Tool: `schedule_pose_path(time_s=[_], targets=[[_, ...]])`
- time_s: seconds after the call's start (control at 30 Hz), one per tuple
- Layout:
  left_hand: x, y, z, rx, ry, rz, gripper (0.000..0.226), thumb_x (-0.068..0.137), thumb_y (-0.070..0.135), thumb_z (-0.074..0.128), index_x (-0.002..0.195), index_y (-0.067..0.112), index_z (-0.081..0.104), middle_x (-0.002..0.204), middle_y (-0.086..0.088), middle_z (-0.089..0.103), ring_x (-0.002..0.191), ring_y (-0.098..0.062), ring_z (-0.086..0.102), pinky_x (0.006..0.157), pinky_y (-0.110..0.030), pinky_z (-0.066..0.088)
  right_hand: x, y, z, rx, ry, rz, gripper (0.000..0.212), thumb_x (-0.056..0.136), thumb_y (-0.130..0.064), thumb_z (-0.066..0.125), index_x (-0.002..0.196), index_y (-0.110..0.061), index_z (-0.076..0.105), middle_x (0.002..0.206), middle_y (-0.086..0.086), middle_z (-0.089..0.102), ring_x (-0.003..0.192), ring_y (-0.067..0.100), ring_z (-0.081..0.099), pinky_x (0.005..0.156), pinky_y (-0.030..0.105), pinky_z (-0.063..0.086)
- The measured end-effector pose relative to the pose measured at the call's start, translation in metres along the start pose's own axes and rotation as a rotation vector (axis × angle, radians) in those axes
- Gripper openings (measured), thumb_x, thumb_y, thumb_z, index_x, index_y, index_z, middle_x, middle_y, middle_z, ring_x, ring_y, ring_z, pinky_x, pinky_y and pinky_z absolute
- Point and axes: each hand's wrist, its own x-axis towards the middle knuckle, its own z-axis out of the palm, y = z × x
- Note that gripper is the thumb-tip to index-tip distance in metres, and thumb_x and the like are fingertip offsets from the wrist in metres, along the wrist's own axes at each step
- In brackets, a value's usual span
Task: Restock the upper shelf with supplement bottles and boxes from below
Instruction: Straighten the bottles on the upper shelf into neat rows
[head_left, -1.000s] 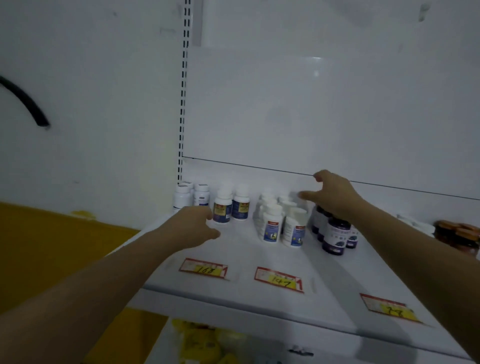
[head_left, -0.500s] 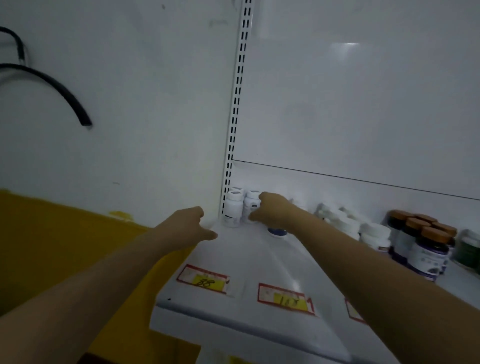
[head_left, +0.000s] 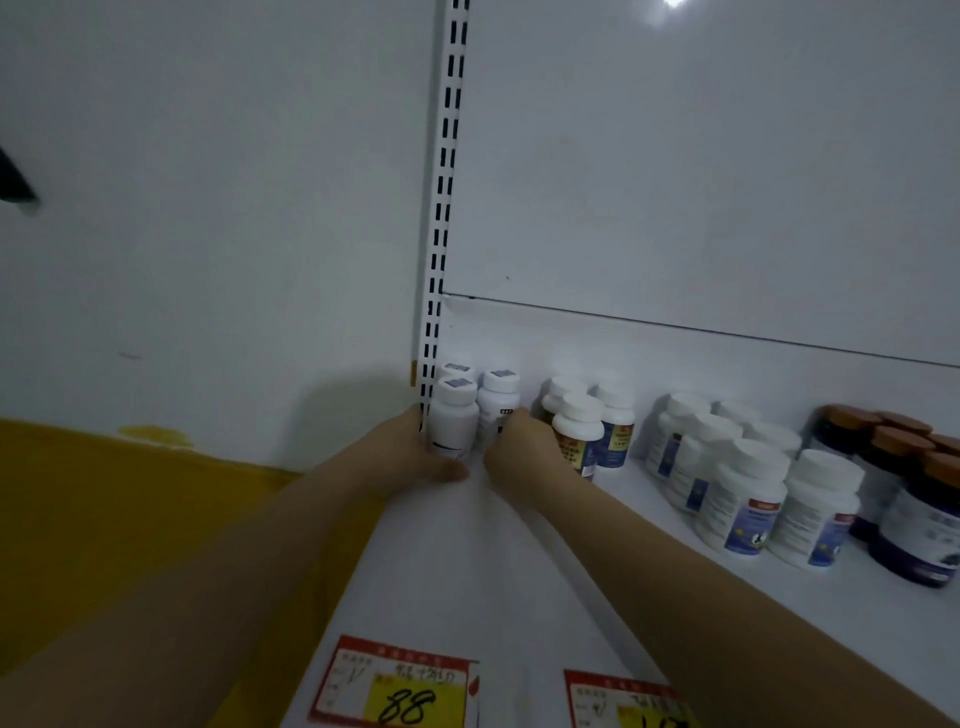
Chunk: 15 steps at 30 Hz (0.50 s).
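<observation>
Three plain white supplement bottles stand in the far left corner of the white upper shelf (head_left: 467, 571). My left hand (head_left: 410, 457) grips the front left bottle (head_left: 453, 421) from its left side, thumb under its front. My right hand (head_left: 524, 447) curls round the right side of the neighbouring white bottle (head_left: 497, 405). Both bottles stand upright on the shelf, close together. A third bottle (head_left: 457, 370) is behind them, mostly hidden.
To the right stand white bottles with orange-blue labels (head_left: 579, 431), a group of white bottles with blue labels (head_left: 748, 499), and dark bottles with brown caps (head_left: 904, 452). Price tags (head_left: 400, 691) line the front edge. A slotted upright (head_left: 447, 208) bounds the shelf's left side.
My view has swung left and closer. My left hand moved from the shelf's edge onto the front corner bottle; my right hand shifted onto the bottle beside it.
</observation>
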Motion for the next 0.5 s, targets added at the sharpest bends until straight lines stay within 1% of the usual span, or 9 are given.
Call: schedule_pose_path(time_s=[0.1,0.23,0.3,0.33,0.37,0.4,0.43,0.47,0.5], targets=[[0.004,-0.005,0.001,-0.032,-0.026,0.058,0.063,0.075,0.02,0.077,0.132,0.022,0.048,0.125,0.004,0.059,0.111,-0.011,0.055,0.088,-0.021,0.037,0.003,-0.004,0.002,-0.009,0.043,0.022,0.034,0.096,-0.012,0.043,0.125,0.005,0.043,0.128,0.018,0.054,0.117,0.03,0.055,0.089,0.03,0.044],[0.009,-0.011,0.002,-0.066,-0.041,0.101,0.066,0.071,0.028,0.077,0.13,0.022,0.049,0.121,0.003,0.059,0.112,-0.012,0.054,0.091,-0.023,0.038,-0.001,-0.007,0.003,-0.046,0.089,0.01,0.03,0.098,-0.012,0.042,0.122,0.003,0.047,0.127,0.017,0.056,0.115,0.03,0.056,0.089,0.03,0.045],[0.008,-0.011,0.001,-0.073,-0.053,0.113,0.06,0.074,0.024,0.076,0.129,0.022,0.05,0.116,0.007,0.058,0.109,-0.008,0.053,0.088,-0.021,0.037,-0.002,-0.008,0.003,-0.054,0.082,-0.008,0.026,0.098,-0.011,0.041,0.118,0.002,0.051,0.122,0.017,0.058,0.112,0.03,0.057,0.088,0.031,0.046],[0.009,-0.013,0.002,-0.084,-0.055,0.122,0.057,0.077,0.021,0.075,0.129,0.022,0.05,0.116,0.007,0.058,0.105,-0.007,0.051,0.087,-0.02,0.035,-0.001,-0.008,0.004,-0.051,0.077,-0.015,0.023,0.097,-0.01,0.042,0.113,0.0,0.054,0.115,0.016,0.059,0.106,0.03,0.059,0.084,0.032,0.047],[0.009,-0.014,0.001,-0.077,-0.062,0.12,0.055,0.079,0.02,0.073,0.128,0.022,0.05,0.118,0.005,0.059,0.103,-0.006,0.051,0.086,-0.019,0.035,0.0,-0.008,0.006,-0.04,0.081,-0.013,0.016,0.095,-0.009,0.043,0.105,-0.003,0.054,0.103,0.014,0.059,0.097,0.028,0.059,0.076,0.031,0.047],[0.01,-0.015,0.001,-0.079,-0.065,0.123,0.054,0.079,0.019,0.073,0.128,0.022,0.05,0.122,0.002,0.06,0.102,-0.007,0.052,0.085,-0.019,0.035,0.002,-0.006,0.008,-0.015,0.094,-0.003,0.008,0.093,-0.009,0.045,0.097,-0.006,0.051,0.091,0.01,0.056,0.088,0.025,0.056,0.064,0.027,0.044],[0.009,-0.014,0.001,-0.074,-0.068,0.121,0.054,0.079,0.019,0.072,0.128,0.021,0.051,0.124,0.0,0.06,0.103,-0.009,0.053,0.085,-0.019,0.035,0.002,-0.006,0.009,0.004,0.105,0.01,0.003,0.092,-0.009,0.047,0.092,-0.007,0.048,0.084,0.008,0.053,0.083,0.022,0.052,0.054,0.022,0.038],[0.01,-0.015,0.001,-0.079,-0.073,0.125,0.054,0.079,0.019,0.073,0.129,0.021,0.051,0.125,0.0,0.061,0.105,-0.011,0.054,0.085,-0.019,0.036,0.002,-0.006,0.011,0.019,0.114,0.016,0.003,0.091,-0.009,0.047,0.092,-0.006,0.048,0.085,0.008,0.053,0.081,0.023,0.052,0.05,0.021,0.033],[0.009,-0.014,0.0,-0.079,-0.074,0.118,0.055,0.079,0.019,0.073,0.129,0.02,0.05,0.126,-0.001,0.061,0.109,-0.013,0.056,0.086,-0.019,0.036,0.001,-0.006,0.011,0.036,0.112,0.03,0.008,0.091,-0.01,0.048,0.096,-0.004,0.051,0.091,0.011,0.057,0.084,0.025,0.056,0.053,0.021,0.034]])
